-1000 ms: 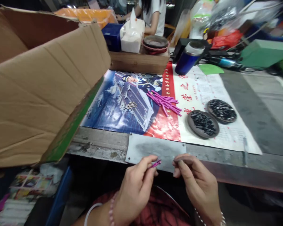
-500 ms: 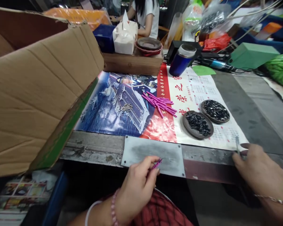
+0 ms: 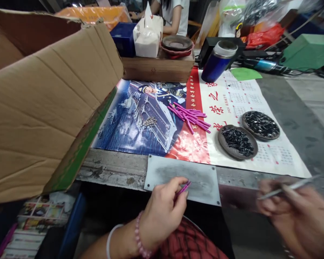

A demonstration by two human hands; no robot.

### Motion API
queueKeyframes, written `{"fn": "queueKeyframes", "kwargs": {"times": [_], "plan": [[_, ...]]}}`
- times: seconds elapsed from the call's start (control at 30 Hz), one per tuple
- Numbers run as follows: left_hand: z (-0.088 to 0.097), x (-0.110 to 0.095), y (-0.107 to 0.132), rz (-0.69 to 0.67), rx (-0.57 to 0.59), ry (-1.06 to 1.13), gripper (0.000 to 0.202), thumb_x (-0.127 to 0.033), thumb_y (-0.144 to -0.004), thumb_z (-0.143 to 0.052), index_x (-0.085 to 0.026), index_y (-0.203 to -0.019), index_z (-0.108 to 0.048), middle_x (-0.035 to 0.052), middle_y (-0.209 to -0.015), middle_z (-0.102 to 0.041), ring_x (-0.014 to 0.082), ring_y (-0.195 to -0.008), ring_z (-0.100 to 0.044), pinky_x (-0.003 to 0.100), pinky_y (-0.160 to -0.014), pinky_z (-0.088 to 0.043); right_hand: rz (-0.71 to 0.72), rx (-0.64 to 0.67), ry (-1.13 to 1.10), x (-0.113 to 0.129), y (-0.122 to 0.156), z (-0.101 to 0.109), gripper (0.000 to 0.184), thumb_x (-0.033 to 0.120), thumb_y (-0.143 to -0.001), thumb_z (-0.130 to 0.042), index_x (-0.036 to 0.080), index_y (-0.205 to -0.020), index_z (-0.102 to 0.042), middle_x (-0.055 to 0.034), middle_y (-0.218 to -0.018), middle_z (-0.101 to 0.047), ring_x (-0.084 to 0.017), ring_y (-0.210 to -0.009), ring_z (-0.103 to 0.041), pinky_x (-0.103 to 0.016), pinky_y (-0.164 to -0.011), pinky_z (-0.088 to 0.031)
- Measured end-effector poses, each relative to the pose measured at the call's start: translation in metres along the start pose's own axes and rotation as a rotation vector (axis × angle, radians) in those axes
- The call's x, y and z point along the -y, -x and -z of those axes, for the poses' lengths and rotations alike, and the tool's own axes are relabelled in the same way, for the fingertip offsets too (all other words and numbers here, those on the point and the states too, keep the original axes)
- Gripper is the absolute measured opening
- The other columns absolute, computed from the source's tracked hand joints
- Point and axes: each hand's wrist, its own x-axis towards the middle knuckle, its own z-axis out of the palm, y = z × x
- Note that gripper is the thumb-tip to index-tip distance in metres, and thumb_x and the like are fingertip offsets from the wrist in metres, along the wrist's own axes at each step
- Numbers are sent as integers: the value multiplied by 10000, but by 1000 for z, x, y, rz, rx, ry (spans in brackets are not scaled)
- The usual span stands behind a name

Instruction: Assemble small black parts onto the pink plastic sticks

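Note:
My left hand (image 3: 164,207) is closed, pinching a short magenta stick (image 3: 184,187) between thumb and fingers just over the pale grey plate (image 3: 162,169) at the table edge. At the right, my right hand (image 3: 299,212) is smeared by motion; its fingers are closed round a thin grey metal tool (image 3: 299,184), perhaps tweezers. Past the plate, a loose pile of magenta sticks (image 3: 190,117) lies on the poster. Left of them is a small cluster of shiny beads (image 3: 150,121). Two dishes, a nearer one (image 3: 221,145) and a farther one (image 3: 277,133), hold small dark pin-like pieces.
A large open cardboard box (image 3: 54,100) stands at the left. At the back are a wooden box (image 3: 156,70), a tissue pack (image 3: 148,37), a blue cup (image 3: 218,63) and a green box (image 3: 309,52). Another person (image 3: 178,16) sits beyond.
My right hand has turned and now carries the metal tool nearly level, moving slightly left and down. My left hand keeps its pinch on the stick. The view has shifted a little.

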Motion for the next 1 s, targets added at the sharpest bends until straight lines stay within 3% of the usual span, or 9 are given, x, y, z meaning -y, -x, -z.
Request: {"fn": "queueKeyframes", "kwargs": {"times": [0.07, 0.1, 0.17, 0.23, 0.37, 0.47, 0.87, 1.0], "plan": [[0, -1, 0, 6, -1, -10, 253, -168, -933, -521, -155, -1149, -652, 14, -710, -698, 159, -579, -636, 250, -538, -460, -245, 100, -362, 12, 16, -41, 262, 406, -776, -811, 231, -821, -622, -42, -716, -700, -143, -442, -623, -270, -400, -512], [-1, -1, 1, 10, 0, -12, 254, -167, -935, -519, -151, -1151, -652, 21, -722, -708, 163, -589, -647, 251, -539, -466, -260, 169, -467, 17, 23, -59, 269, 357, -747, -841, 227, -826, -619, -21, -730, -698, -139, -463, -637, -260, -420, -537], [-1, -1, 1, 9, -1, -12, 256, -161, -938, -513, -146, -1152, -653, 37, -760, -732, 174, -624, -675, 259, -564, -493, -205, 222, -521, 23, 32, -88, 228, 254, -768, -837, 222, -858, -630, 1, -799, -700, -131, -542, -686, -241, -515, -593], [-1, -2, 1, -5, -10, -7, 258, -149, -937, -513, -147, -1154, -652, 48, -804, -753, 185, -675, -707, 271, -616, -529, -92, 221, -461, 25, 39, -104, 174, 193, -812, -798, 224, -887, -643, 5, -855, -698, -127, -606, -710, -232, -592, -622], [-1, -2, 2, -24, -30, -17, 255, -132, -935, -518, -155, -1153, -647, 65, -884, -776, 204, -755, -741, 299, -702, -570, 103, 138, -265, 19, 47, -111, 125, 177, -836, -763, 216, -891, -658, -31, -884, -683, -179, -766, -710, -279, -671, -648], [-1, -1, 2, -33, -32, -24, 265, -118, -935, -514, -161, -1163, -641, 69, -912, -780, 204, -764, -745, 300, -713, -578, 181, 146, -177, 12, 50, -110, 121, 165, -861, -730, 222, -928, -647, -48, -907, -671, -196, -830, -689, -301, -690, -641], [-2, -1, 2, -77, -50, -61, 278, -102, -925, -497, -147, -1164, -631, 87, -930, -788, 229, -805, -768, 322, -731, -612, 425, 192, 117, 4, 51, -113, 195, 112, -893, -657, 240, -1039, -643, -26, -926, -713, -169, -850, -715, -260, -750, -615], [-3, 0, 3, -90, -67, -69, 286, -88, -917, -495, -151, -1161, -629, 80, -930, -789, 225, -803, -772, 314, -725, -617, 488, 148, 205, 3, 54, -118, 175, 115, -894, -659, 244, -1008, -627, -18, -880, -735, -164, -783, -733, -258, -738, -626]]}}
